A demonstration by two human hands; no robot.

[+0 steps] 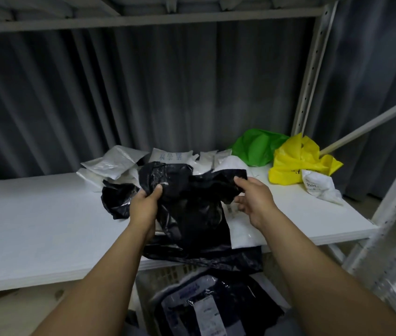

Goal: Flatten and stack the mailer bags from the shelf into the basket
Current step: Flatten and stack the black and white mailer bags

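A crumpled black mailer bag [192,209] is held up over the front of the white shelf [34,219]. My left hand [144,206] grips its upper left edge and my right hand [252,200] pinches its upper right corner. Its lower part drapes over the shelf edge. A white mailer [243,236] lies under it. Behind it lies a pile of white and silver mailers [119,163], with another black bag [117,200] to the left. Below the shelf stands the white basket [153,275], holding flattened dark mailers [206,309] with a label.
A green bag [255,146], a yellow bag [296,161] and a crumpled white bag [320,185] lie at the back right of the shelf. A metal upright [310,76] stands at the right rear. Another white rack [395,234] is at the far right. A grey curtain hangs behind.
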